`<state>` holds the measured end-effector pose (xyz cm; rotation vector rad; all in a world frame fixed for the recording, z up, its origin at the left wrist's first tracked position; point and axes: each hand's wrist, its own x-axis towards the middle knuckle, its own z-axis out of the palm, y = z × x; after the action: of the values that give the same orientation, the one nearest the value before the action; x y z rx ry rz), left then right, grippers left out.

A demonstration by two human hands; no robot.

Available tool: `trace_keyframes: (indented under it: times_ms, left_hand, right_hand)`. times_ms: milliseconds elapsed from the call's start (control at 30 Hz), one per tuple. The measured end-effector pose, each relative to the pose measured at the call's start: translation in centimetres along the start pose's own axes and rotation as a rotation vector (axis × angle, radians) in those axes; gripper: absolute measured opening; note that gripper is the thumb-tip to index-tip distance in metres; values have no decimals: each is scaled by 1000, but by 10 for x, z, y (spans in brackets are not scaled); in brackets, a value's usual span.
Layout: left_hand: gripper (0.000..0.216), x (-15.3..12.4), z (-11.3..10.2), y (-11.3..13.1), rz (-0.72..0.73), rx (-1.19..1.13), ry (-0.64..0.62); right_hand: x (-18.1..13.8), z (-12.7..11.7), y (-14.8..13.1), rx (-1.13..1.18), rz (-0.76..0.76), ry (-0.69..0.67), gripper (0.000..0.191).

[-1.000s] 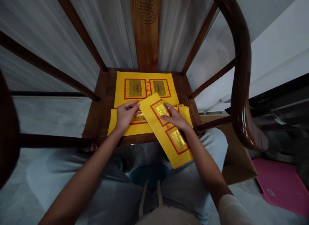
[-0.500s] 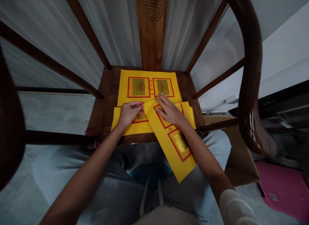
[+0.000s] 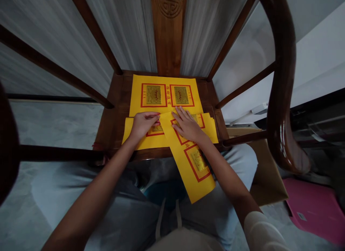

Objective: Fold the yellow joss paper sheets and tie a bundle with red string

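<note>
A yellow joss paper sheet with red frames and gold squares lies slanted, its lower end hanging past the seat's front edge above my lap. My left hand pinches its upper left corner between thumb and fingers. Spread flat, my right hand presses on its upper part and hides some of the print. Beneath is a pile of yellow joss paper near the front of the seat. Behind it rests another stack of joss paper, its two gold squares facing up.
The papers rest on a dark wooden chair seat with a carved back slat and a curved armrest at right. On the floor to the right are a cardboard box and a pink plastic item.
The slanted sheet's lower end has swung slightly to the left. Both hands keep nearly the same places, and the view has shifted a little.
</note>
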<state>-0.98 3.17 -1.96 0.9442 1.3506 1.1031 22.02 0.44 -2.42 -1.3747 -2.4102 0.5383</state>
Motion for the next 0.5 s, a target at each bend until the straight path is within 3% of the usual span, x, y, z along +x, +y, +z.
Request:
trace_keyframes:
  times_ms: [500]
  left_hand:
    - [27, -1, 0, -1, 9, 14, 2]
  right_hand:
    - [-1, 11, 6, -33, -1, 21, 67]
